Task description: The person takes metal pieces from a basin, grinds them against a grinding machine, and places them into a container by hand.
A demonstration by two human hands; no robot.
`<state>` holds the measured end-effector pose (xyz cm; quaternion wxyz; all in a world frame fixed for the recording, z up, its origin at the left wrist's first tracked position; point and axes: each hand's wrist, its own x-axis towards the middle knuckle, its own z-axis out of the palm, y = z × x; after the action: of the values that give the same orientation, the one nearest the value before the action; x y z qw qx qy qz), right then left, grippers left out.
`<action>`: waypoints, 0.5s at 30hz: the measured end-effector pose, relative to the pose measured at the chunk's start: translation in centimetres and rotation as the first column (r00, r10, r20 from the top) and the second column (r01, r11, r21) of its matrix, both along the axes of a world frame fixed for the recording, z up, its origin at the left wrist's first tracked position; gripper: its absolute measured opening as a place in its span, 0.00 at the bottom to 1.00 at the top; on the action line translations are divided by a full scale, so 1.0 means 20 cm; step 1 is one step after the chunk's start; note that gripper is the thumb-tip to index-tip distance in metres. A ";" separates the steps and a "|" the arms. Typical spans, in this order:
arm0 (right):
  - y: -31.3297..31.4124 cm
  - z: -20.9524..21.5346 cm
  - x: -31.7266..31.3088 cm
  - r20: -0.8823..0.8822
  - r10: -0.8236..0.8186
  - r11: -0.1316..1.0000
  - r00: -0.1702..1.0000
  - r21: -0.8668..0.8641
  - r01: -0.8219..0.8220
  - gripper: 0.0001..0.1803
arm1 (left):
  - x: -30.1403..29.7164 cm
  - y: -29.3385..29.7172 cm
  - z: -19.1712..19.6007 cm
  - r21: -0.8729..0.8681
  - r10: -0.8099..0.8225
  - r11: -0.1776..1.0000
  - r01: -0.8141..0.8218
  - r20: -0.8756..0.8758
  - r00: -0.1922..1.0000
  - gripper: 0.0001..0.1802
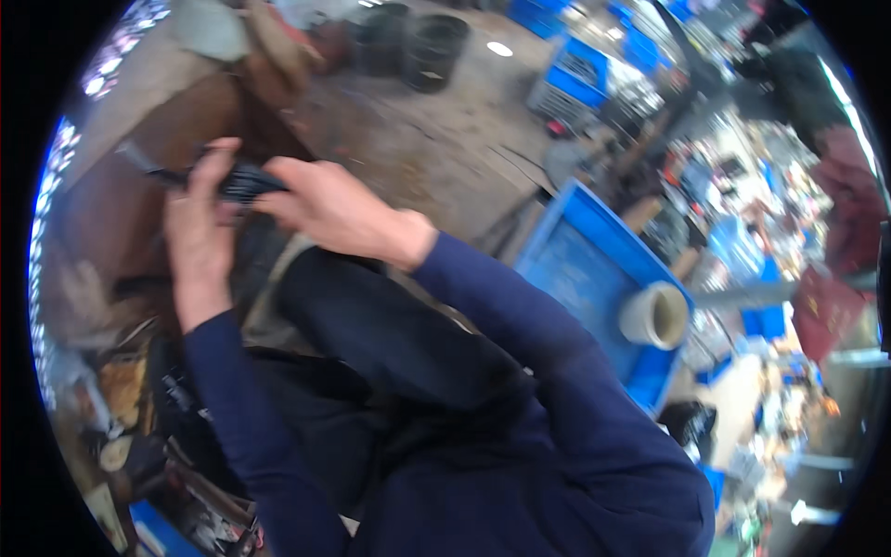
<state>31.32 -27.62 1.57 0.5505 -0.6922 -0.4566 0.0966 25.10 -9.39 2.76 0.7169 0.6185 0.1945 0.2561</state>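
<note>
My left hand (197,232) and my right hand (339,212) meet at the upper left, both closed around a small black object (243,183) held between them. The object is blurred, and I cannot tell what kind of thing it is. Both forearms wear dark blue sleeves that come up from the lower edge. Under the hands lies dark fabric over my lap. Behind the hands stands a brown cardboard-like surface (111,213).
To the right sits a blue plastic crate (580,269) with a roll of pale tape (655,316) on its corner. More blue crates (580,74) and two black buckets (434,48) stand on the concrete floor. Cluttered parts fill the right side and lower left.
</note>
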 end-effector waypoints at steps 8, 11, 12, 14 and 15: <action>-0.12 -0.02 0.03 -0.001 0.026 0.995 1.000 -0.097 -0.026 0.09 | -0.02 -0.08 0.00 -0.100 -0.226 0.964 0.246 0.174 0.958 0.11; -0.19 0.01 -0.02 -0.154 -0.036 0.988 0.987 -0.154 0.012 0.09 | -0.02 -0.13 0.03 -0.085 -0.258 0.957 0.278 0.193 0.947 0.13; -0.21 0.01 -0.03 -0.151 -0.028 0.988 0.988 -0.153 0.004 0.09 | -0.02 -0.15 0.04 -0.078 -0.288 0.948 0.308 0.203 0.936 0.14; -0.26 -0.02 -0.05 -0.030 -0.079 0.988 0.996 -0.135 0.074 0.10 | -0.03 -0.19 0.03 -0.058 -0.321 0.940 0.337 0.190 0.928 0.14; -0.29 -0.03 -0.05 0.030 -0.109 0.986 0.994 -0.122 0.112 0.10 | -0.03 -0.20 0.03 -0.037 -0.362 0.927 0.373 0.174 0.916 0.14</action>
<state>30.36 -33.37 1.02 0.5057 -0.7502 -0.4173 0.0860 24.45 -13.49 3.42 0.7869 0.5956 0.0242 0.1598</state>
